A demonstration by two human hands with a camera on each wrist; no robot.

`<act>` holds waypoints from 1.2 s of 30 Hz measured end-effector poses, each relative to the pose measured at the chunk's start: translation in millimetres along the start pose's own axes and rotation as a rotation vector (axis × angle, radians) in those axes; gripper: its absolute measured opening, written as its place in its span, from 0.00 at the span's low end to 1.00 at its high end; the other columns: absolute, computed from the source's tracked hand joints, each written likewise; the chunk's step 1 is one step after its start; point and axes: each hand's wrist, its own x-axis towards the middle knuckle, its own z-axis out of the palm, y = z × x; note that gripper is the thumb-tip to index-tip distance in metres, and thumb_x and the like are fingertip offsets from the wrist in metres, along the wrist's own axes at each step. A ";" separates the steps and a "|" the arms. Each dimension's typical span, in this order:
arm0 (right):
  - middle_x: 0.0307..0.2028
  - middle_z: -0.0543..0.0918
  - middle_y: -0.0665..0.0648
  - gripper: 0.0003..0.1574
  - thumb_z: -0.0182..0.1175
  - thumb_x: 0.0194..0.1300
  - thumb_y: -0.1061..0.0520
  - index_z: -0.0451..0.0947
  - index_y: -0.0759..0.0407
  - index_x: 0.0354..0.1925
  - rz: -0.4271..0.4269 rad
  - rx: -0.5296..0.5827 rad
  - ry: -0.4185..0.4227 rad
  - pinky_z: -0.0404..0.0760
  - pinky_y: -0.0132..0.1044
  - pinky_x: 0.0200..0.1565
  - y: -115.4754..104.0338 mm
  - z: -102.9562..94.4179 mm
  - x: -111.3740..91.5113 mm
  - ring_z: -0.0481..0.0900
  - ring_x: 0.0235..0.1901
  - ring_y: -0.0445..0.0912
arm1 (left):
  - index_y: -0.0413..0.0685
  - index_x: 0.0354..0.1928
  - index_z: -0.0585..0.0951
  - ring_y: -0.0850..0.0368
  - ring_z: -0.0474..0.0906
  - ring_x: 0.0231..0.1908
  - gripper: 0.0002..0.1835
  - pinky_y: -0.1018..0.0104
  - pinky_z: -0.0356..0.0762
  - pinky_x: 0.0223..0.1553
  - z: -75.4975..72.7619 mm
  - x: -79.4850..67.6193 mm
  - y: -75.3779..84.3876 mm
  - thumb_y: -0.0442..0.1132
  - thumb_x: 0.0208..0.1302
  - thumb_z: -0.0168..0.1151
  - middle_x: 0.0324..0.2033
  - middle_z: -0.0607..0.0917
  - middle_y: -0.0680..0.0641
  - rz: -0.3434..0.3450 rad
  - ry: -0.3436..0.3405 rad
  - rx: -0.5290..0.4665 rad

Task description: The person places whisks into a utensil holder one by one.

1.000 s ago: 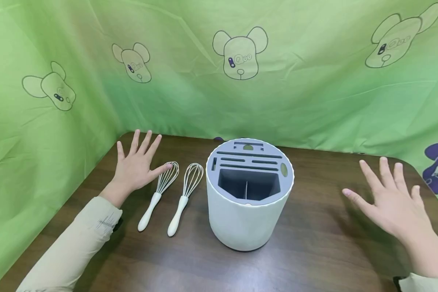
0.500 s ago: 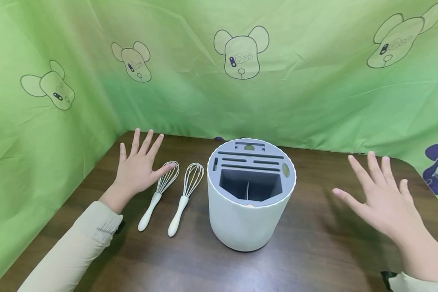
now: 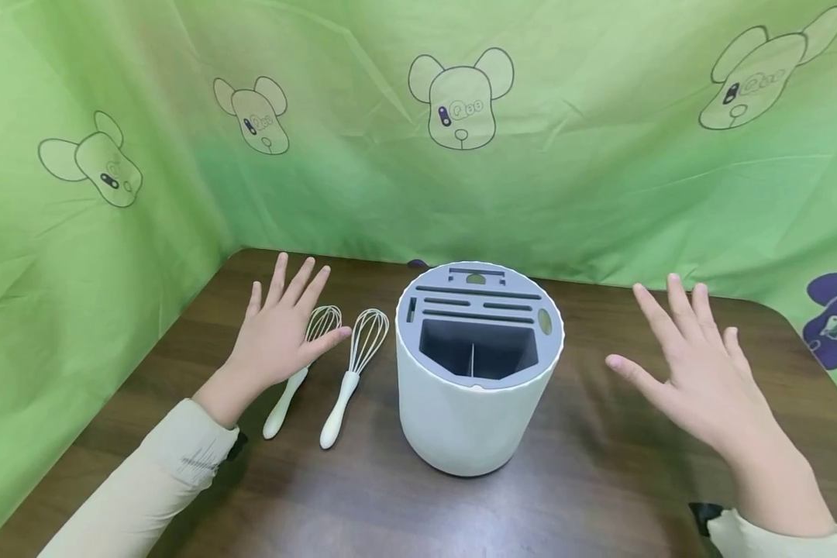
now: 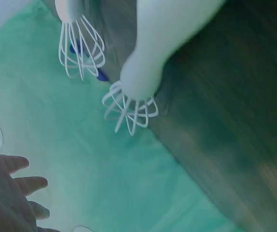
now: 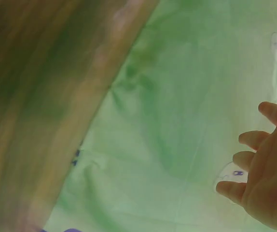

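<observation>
Two whisks with white handles and pale wire loops lie side by side on the left of the table. My left hand [image 3: 272, 337], fingers spread, is over the left whisk [image 3: 279, 411] and covers part of it in the head view. The right whisk [image 3: 340, 399] lies fully visible between that hand and a white round utensil holder [image 3: 467, 426] with a grey slotted top. In the left wrist view both whisks show, the nearer whisk handle [image 4: 150, 53] large. My right hand [image 3: 704, 384] hovers with spread fingers to the right of the holder, holding nothing.
The brown wooden table [image 3: 565, 504] has its far edge against a green curtain [image 3: 565, 194] printed with bear heads. The holder stands mid-table, with narrow slots at the back of its top and a divided compartment in front.
My right hand has moved left, closer to the holder. My left hand has shifted slightly right, further over the left whisk. Whisks and holder have stayed put.
</observation>
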 end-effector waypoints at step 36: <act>0.80 0.41 0.52 0.75 0.80 0.38 0.37 0.51 0.41 0.78 -0.381 0.179 0.097 0.47 0.77 0.66 -96.5 -16.5 8.0 0.36 0.80 0.56 | 0.38 0.63 0.75 0.39 0.74 0.64 0.45 0.45 0.78 0.56 28.7 -7.2 26.6 0.65 0.53 0.70 0.60 0.80 0.38 0.096 -0.125 -0.073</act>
